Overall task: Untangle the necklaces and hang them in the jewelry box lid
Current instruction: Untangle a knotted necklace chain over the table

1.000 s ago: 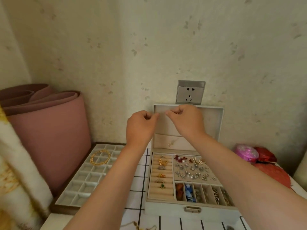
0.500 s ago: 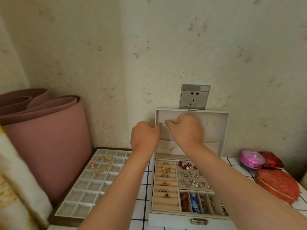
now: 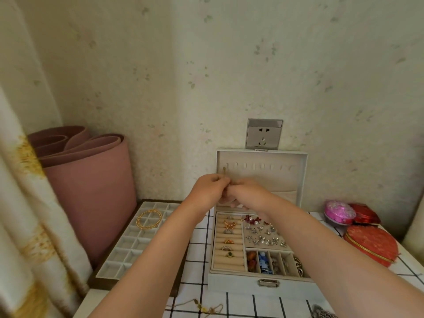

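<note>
Just under hooked necklace [image 3: 224,172], left hand [image 3: 209,192], right hand [image 3: 249,194] (both pinching).

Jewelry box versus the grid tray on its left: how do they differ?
The jewelry box has an upright lid; the grid tray has none. The box is crowded with rings and earrings; the tray shows only gold bangles. The box's sections vary; the tray's cells are uniform squares. Both are pale and rectangular.

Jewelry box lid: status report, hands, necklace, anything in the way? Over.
Pinching gold necklace: left hand, right hand. Chain hung on leftmost hook of jewelry box lid. Other hooks bare. Nothing in the way.
</note>
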### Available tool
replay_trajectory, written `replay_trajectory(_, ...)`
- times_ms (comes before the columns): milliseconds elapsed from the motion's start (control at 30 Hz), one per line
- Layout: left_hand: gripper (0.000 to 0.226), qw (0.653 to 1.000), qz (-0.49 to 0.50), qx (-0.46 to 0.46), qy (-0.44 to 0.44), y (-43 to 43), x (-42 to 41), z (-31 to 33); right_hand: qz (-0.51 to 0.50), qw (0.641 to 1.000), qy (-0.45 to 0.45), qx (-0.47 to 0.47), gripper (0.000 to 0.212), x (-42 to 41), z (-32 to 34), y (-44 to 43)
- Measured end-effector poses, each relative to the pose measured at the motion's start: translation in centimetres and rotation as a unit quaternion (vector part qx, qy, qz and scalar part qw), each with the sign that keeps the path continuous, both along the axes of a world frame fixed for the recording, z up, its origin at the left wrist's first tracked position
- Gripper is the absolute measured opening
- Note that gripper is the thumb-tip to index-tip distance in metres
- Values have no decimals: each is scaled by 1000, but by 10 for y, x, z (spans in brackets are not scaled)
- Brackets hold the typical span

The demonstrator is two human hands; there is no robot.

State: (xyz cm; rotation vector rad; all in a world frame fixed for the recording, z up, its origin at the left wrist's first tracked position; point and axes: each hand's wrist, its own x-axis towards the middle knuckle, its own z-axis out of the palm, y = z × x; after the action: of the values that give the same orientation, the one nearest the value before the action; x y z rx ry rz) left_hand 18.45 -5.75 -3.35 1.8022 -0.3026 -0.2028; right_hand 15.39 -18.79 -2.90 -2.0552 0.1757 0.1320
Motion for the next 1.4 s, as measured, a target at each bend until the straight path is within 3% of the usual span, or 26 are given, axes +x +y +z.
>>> replay_trajectory(100, 25, 997, -3, 63, -47, 6, -4, -1, 10, 1000, -8, -29, 18, -4, -6, -4)
replay_trajectory(300, 28, 966, -9, 200, -163, 8, -5, -17, -16, 990, -2, -141, 27, -16, -12, -13)
replay_trajectory(400, 31, 916, 13, 297, -271, 6, -5, -26, -6, 979, 3, -204, 31, -19, -17, -20)
replay_trajectory(500, 36, 870, 8, 354, -343, 9, -1, -38, -10, 976, -7, -218, 21, -20, -13, -25)
replay_trajectory(633, 41, 846, -14, 362, -390, 13, 7, -52, -45, 989, -41, -135, 14, -12, 11, -23)
replay_trajectory(733, 49, 850, -27, 350, -392, 13, 12, -56, -59, 988, -81, -114, 14, -4, 27, -22)
replay_trajectory(1133, 38, 814, -56, 396, -422, 10, 24, -57, -43, 972, -157, -167, 21, 27, 26, -16)
replay_trajectory(1400, 38, 832, -73, 362, -413, 12, 28, -50, -2, 952, -187, -242, 17, 34, -8, -15)
